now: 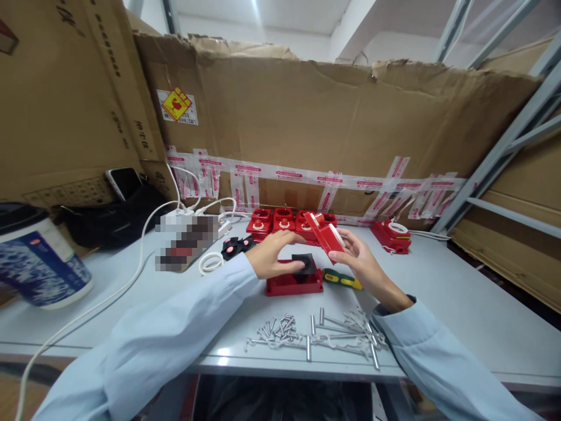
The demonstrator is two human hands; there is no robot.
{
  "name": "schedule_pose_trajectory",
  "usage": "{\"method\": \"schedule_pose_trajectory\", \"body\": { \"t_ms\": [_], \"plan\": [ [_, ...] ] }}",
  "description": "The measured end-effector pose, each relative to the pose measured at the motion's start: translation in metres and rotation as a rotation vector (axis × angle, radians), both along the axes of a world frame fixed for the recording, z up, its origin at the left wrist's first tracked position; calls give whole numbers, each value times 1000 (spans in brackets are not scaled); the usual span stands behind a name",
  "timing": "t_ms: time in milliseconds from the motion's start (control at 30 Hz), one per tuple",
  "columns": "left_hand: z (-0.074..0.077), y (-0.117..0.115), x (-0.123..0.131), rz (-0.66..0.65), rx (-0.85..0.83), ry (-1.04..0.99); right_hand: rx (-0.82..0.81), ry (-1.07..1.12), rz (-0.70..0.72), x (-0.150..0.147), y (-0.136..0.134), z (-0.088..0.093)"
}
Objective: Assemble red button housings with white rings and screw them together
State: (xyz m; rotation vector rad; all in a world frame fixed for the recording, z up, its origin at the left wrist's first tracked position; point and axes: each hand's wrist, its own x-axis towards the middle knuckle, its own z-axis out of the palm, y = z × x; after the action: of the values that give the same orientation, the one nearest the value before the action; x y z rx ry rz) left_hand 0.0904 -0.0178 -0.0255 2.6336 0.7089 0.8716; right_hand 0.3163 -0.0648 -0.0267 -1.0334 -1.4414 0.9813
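My right hand (363,261) grips a red plastic housing (326,241) with a white ring on its side, tilted above the table. Below it lies a red box base (287,286) with a black square piece (303,266) on top. Over that base, my left hand (276,255) is open, thumb and fingers apart. Its thumb tip is at the black piece; whether it touches, I cannot tell. A green and yellow screwdriver handle (342,279) lies just right of the base. Several red housings (284,221) stand in a row behind my hands.
Screws (280,328) and metal T-shaped rods with cords (346,336) lie near the front edge. Black parts (234,248) and a white ring (211,263) sit left. Another red unit (392,235) stands right. A cup (41,257) and white cable (131,280) occupy the left side.
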Motion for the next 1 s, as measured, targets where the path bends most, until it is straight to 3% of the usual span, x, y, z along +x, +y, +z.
{"method": "schedule_pose_trajectory", "body": {
  "t_ms": [67, 133, 233, 333, 867, 1000],
  "plan": [
    [7, 6, -17, 49, 8, -9, -10, 2, -13, 0, -1, 1],
    [9, 14, -38, 128, 3, 134, -12, 4, -14, 0, -2, 2],
    [2, 23, -62, 287, -25, 483, -15, -4, -12, 0, -2, 1],
    [-8, 25, -70, 366, -73, 631, -24, -19, -19, -1, -2, 1],
    [-13, 23, -61, 461, -104, 725, -7, -34, -18, -2, -2, 1],
    [-2, 21, -64, 374, -59, 609, 0, -33, -21, -2, -1, 1]
  ]
}}
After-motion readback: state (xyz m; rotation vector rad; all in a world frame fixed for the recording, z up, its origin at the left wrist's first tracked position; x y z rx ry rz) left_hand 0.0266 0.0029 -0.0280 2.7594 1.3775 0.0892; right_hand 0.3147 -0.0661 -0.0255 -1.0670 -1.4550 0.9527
